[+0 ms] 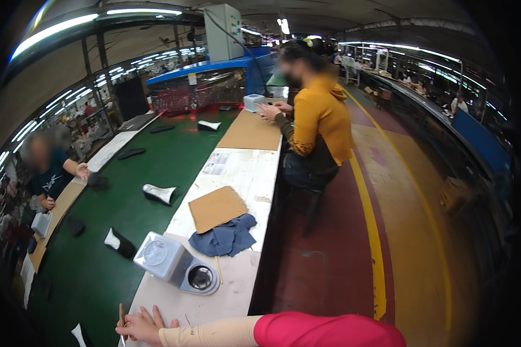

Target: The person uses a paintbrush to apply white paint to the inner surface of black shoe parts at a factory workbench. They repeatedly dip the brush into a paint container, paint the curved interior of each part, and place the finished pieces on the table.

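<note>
- One hand lay at the bottom edge of the view, on the near end of the white surface. Its arm, in a pink sleeve with a beige cuff, entered from the lower right and crossed toward the left.
- Which hand this was could not be told with certainty; the arm's direction suggested the right. The other hand was out of view.
- The fingers were curled around a thin brown stick, which stood nearly upright, its long axis pointing away from the person.
- A grey dispenser with a round dark opening lay just beyond the hand, up and slightly to the right.
- Farther along the surface lay a blue cloth, touching a brown cardboard sheet.
- A green conveyor belt ran along the left side, carrying dark shoe parts.
- A seated co-worker in a yellow top worked well apart, at the far end.
</note>
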The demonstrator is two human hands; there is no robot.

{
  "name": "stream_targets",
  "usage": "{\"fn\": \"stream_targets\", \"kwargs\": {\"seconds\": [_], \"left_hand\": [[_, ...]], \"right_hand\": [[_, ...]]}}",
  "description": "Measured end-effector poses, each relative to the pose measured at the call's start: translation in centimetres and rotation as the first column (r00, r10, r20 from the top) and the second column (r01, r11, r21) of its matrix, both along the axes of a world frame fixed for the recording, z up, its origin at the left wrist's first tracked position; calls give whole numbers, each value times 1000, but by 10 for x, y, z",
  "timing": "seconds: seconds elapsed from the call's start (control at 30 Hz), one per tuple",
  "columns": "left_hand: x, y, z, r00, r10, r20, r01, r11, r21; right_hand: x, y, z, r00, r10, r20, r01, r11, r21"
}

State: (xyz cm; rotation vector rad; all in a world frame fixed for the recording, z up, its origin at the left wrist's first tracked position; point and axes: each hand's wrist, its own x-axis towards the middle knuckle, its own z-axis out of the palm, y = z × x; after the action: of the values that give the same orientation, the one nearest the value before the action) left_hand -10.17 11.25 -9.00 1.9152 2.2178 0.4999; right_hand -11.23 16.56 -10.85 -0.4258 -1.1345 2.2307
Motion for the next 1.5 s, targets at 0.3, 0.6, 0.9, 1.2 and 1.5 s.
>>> {"fn": "stream_targets", "kwargs": {"seconds": [0.3, 0.6, 0.9, 1.2, 1.5], "left_hand": [[-7, 3, -6, 996, 36, 86, -37, 999, 4], [0, -12, 2, 894, -10, 447, -135, 947, 290], [30, -27, 4, 747, 56, 663, -341, 888, 310], [58, -51, 5, 834, -97, 543, -165, 896, 413], [132, -54, 30, 847, -501, 179, 342, 771, 538]], "right_hand": [[-13, 10, 5, 968, 35, -249, -54, 996, -69], [-8, 63, 0, 933, -227, -281, 180, 966, -185], [-4, 61, -14, 929, -359, -92, 356, 933, -48], [-11, 56, -20, 755, -651, -76, 655, 744, 132], [-4, 59, -35, 815, -566, -123, 580, 796, 175]]}}
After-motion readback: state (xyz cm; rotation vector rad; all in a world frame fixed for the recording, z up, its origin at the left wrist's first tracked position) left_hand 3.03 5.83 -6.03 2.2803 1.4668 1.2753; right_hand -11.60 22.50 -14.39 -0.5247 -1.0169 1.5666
